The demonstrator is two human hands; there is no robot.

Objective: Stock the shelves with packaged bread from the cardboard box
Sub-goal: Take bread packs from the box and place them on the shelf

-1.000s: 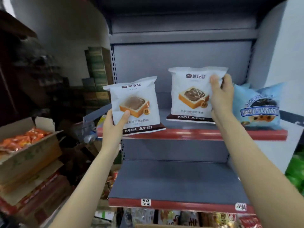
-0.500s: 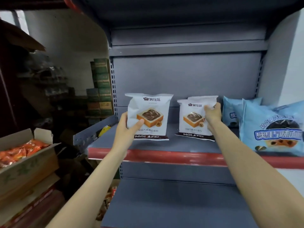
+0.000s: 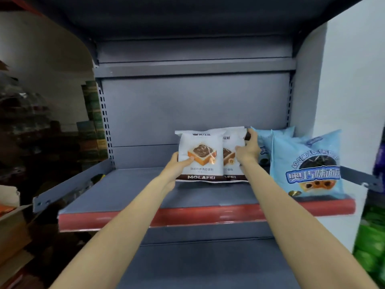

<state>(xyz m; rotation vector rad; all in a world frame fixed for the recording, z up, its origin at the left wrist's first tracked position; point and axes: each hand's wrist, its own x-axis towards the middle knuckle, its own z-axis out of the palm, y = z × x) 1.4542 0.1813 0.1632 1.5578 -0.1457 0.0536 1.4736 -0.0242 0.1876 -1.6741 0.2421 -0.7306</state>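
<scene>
A shop: grey metal shelving with a red price strip and packaged snack bags.

Two white bread packs, three blue.

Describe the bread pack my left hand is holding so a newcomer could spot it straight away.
Find the grey shelf with the red front strip. Toward its back stand two white MOLAFEI bread packs beside blue packs on the right. Yours is the front white pack, gripped low by the left hand; it overlaps the other white pack, and its toast picture shows whole.
</scene>
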